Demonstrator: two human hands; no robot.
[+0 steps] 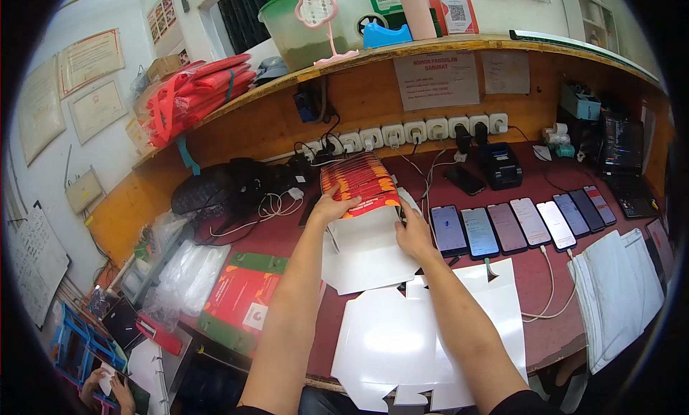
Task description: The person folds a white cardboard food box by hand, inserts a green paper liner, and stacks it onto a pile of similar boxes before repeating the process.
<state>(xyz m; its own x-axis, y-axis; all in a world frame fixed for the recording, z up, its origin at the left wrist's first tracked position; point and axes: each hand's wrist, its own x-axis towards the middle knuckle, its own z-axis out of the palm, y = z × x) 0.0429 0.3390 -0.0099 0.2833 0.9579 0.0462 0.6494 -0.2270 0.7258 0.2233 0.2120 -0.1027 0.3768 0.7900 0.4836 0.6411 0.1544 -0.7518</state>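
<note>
In front of me, a partly folded cardboard box [369, 253] shows its white inside and a red-orange printed edge. My left hand [334, 205] grips it on the left, its fingers lying over the printed part. On the other side my right hand [415, 232] is closed on the box's edge, thumb pointing up. Just beyond lies a row of overlapping red-orange printed pieces [355, 174], probably more folded cardboard. Flat white die-cut sheets [391, 336] lie under my forearms at the table's front edge.
To the right stand several phones in a row, one of them lit white [556, 225], with white cables. Further right are white plastic bags [619, 293] and a laptop [623, 149]. Left are a red-green printed sheet [244, 296] and clear plastic bags [188, 275]. Another person's hands [118, 393] show bottom left.
</note>
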